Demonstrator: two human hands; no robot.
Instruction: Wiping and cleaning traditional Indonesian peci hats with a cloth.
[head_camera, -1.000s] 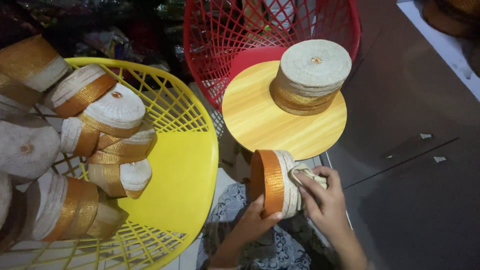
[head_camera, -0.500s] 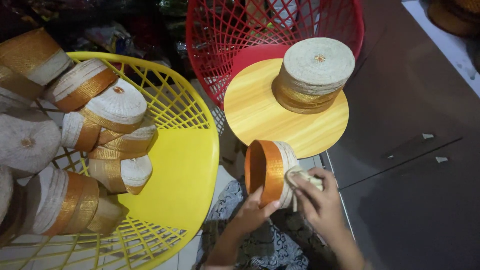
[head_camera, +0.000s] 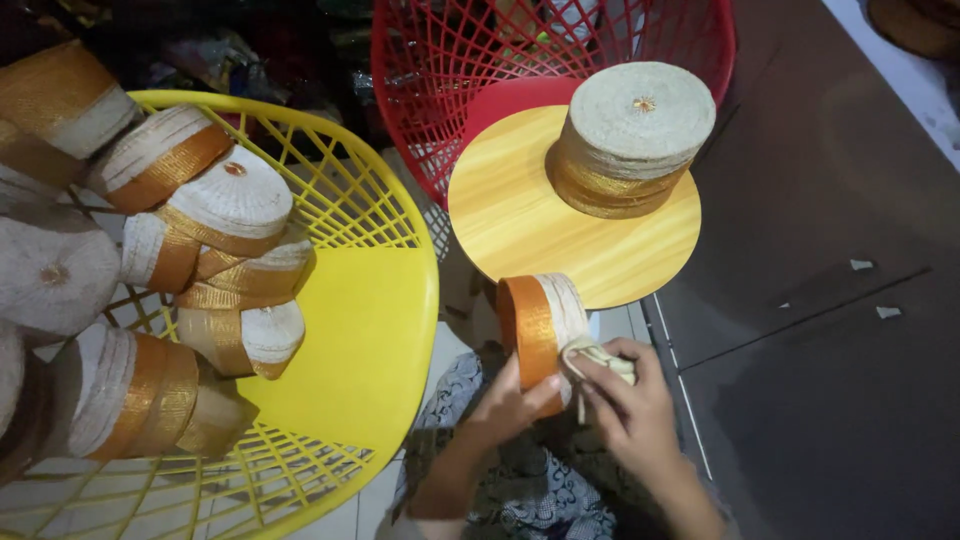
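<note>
Left hand (head_camera: 505, 405) grips the orange-banded woven cap (head_camera: 540, 328) just below the round wooden board (head_camera: 570, 215) — right hand (head_camera: 625, 405) fingers pinch cream cord (head_camera: 598, 358) at its edge.

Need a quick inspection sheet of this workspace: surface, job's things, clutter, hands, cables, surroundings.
Surface: round wooden tabletop, bare apart from one stack.
Job's things: woven cap with orange band, held on edge; pale cloth strip at its rim.
Clutter: stack of finished caps on the tabletop; pile of caps on the yellow plastic chair.
Hands: left hand grips the cap's lower edge; right hand pinches the strip.
Cables: nothing seen.
Surroundings: red plastic chair behind the tabletop; dark floor to the right.
</note>
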